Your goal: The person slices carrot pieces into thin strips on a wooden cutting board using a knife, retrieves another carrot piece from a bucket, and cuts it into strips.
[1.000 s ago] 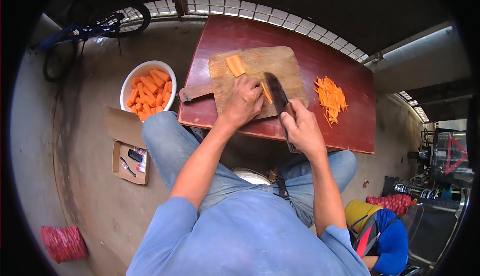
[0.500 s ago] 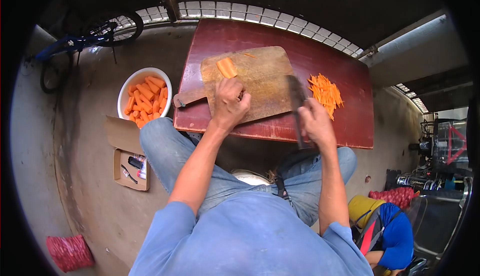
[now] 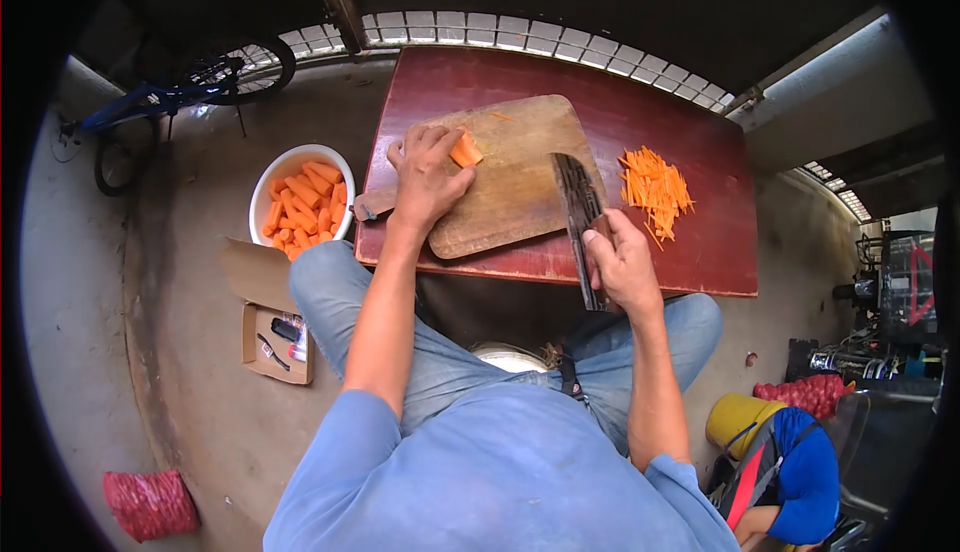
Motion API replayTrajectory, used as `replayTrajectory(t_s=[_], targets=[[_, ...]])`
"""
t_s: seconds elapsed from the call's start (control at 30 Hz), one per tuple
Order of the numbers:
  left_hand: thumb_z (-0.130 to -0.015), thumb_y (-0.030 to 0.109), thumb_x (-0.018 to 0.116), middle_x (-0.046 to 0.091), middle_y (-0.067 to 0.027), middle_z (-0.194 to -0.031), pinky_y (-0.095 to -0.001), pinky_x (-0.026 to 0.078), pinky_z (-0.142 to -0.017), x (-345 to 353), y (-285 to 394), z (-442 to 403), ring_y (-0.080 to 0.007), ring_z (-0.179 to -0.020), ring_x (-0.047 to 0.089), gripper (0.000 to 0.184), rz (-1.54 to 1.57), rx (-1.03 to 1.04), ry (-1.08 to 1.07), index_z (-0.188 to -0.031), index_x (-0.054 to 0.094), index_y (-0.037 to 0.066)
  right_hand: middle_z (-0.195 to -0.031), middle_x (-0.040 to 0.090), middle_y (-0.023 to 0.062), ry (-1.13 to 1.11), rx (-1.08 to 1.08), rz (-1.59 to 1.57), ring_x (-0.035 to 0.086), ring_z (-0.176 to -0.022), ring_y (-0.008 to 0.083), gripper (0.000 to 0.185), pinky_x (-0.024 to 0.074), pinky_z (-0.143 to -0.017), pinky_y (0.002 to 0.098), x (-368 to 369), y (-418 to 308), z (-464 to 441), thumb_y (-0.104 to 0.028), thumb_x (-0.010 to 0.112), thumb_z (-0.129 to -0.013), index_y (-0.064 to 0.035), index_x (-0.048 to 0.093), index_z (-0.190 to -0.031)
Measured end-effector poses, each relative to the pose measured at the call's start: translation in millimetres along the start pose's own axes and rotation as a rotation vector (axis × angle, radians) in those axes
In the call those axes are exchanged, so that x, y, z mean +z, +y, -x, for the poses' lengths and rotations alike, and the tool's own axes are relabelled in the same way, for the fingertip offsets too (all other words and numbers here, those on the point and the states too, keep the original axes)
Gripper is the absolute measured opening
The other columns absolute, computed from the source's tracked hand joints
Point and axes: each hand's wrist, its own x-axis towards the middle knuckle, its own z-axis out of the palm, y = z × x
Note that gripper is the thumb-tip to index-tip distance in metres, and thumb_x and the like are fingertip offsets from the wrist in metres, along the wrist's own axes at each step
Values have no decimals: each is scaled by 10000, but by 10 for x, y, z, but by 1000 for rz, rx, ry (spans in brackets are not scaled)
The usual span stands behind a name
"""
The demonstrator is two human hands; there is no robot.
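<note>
A wooden cutting board (image 3: 525,177) with a handle at its left lies on a dark red table (image 3: 480,77). My left hand (image 3: 430,172) is on its left part, fingers curled over a stack of carrot slices (image 3: 466,149) and partly hiding it. My right hand (image 3: 622,262) grips the handle of a broad dark-bladed knife (image 3: 576,214), held over the board's right edge with the blade pointing away from me. To the right, a heap of carrot strips (image 3: 655,190) lies directly on the table. A few thin strips lie near the board's far edge.
A white bucket of peeled carrots (image 3: 308,202) stands left of the table. Nearby is an open cardboard box (image 3: 275,342) with small items. A red mesh sack (image 3: 150,504), a bicycle (image 3: 170,97), a yellow bucket (image 3: 738,422) and a person in blue (image 3: 805,482) are farther around.
My left hand has moved left and away from me, onto the carrot slices. The knife in my right hand has shifted slightly left, its broad face turning into view.
</note>
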Motion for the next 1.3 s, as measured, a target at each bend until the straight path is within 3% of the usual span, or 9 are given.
replayTrajectory(t_s=[0.03,0.13,0.17,0.33,0.47,0.7,1.0,1.1,1.3], targets=[[-775,370,866,724,-121,-1321,-626,321,-1179,-17,75,-6,-312,-1372,598,620,2,14,-2,-1323,760,101,-746,612,15,-7,29,12,536,-550,101,190,452,-516,311,62,-83,33,-134,662,-1082,18,662,-1196],[-762,356,879,741,-110,-1226,-631,315,-1187,33,405,76,-290,-1235,676,575,56,151,2,-1253,769,78,-758,584,166,-20,-37,249,546,-687,210,193,484,-655,430,140,-175,96,-124,667,-1049,33,631,-1155],[-747,347,915,757,-147,-1271,-627,343,-1190,15,555,152,-317,-1215,713,616,101,170,-16,-1265,780,43,-763,591,184,-19,-67,258,562,-680,239,194,488,-659,442,158,-211,109,-126,665,-1049,31,631,-1158],[-773,293,887,709,-152,-1322,-613,337,-1202,160,759,394,-326,-1292,661,496,114,265,-91,-1206,791,69,-773,630,247,-29,-102,337,623,-677,409,198,509,-680,485,182,-229,190,-138,657,-1050,25,621,-1156],[-775,271,873,686,-159,-1331,-565,367,-1166,130,752,365,-339,-1280,645,444,130,282,-141,-1167,794,80,-864,684,324,-38,-126,380,703,-855,549,205,523,-728,568,231,-158,199,-152,658,-1059,21,614,-1159],[-787,218,853,672,-182,-1313,-518,409,-1112,203,771,332,-357,-1267,625,412,169,263,-152,-1169,791,76,-940,715,363,-73,-99,522,678,-964,615,329,510,-814,687,330,-211,256,-218,629,-1085,-16,544,-1330],[-792,189,866,661,-223,-1375,-508,451,-1095,195,756,341,-398,-1276,610,420,273,232,-154,-1175,779,41,-994,694,400,-72,-73,470,659,-1031,613,229,493,-858,664,308,-329,-106,-195,602,-1080,16,592,-1169],[-795,193,866,662,-219,-1360,-504,446,-1097,191,758,358,-397,-1277,607,414,281,226,-144,-1170,778,41,-960,689,400,-93,36,503,658,-1011,620,233,488,-846,668,298,-435,15,-186,609,-1075,19,582,-1183],[-797,203,869,660,-210,-1347,-502,436,-1101,221,741,333,-391,-1271,602,415,270,230,-138,-1167,774,41,-894,687,385,-92,-16,496,653,-943,635,226,484,-824,682,365,-408,57,-170,610,-1075,15,567,-1195]])
